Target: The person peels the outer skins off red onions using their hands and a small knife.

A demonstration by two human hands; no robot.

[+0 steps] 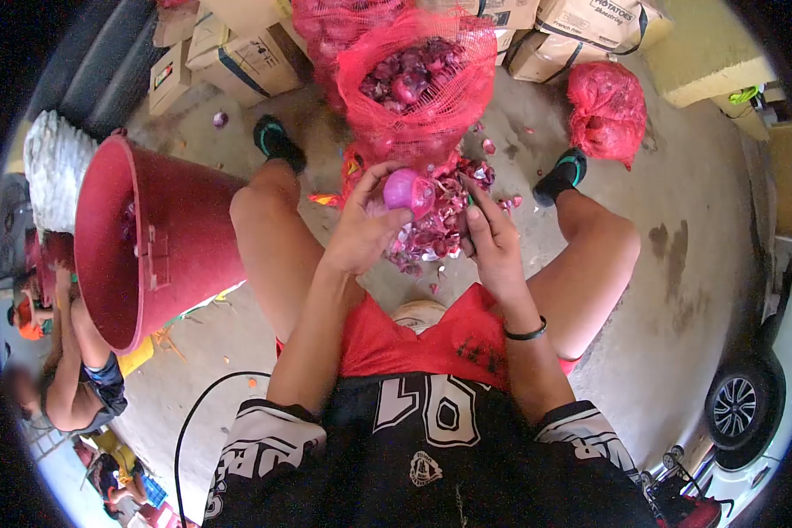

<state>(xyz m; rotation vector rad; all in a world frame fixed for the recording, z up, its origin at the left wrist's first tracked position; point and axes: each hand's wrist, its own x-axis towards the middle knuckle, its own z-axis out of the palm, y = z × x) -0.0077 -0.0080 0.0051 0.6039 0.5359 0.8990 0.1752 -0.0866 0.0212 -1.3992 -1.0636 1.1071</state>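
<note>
My left hand (pixel 365 224) is closed around a peeled-looking purple onion (pixel 408 193), held up in front of me between my knees. Close by on the right, my right hand (pixel 495 231) grips a small knife (pixel 469 199), of which a bit of green handle and a dark, thin part show; most of it is hidden by the fingers. Below both hands lies a pile of onion skins (pixel 427 242) on the floor. Just beyond stands an open red mesh sack (pixel 418 114) with several dark red onions (pixel 409 85) in it.
A large red tub (pixel 189 233) stands at my left, its mouth facing me. Cardboard boxes (pixel 246 66) line the back. A tied red sack (pixel 605 110) lies by my right foot. A parked car (pixel 770 396) is at right; another person (pixel 79 378) sits at far left.
</note>
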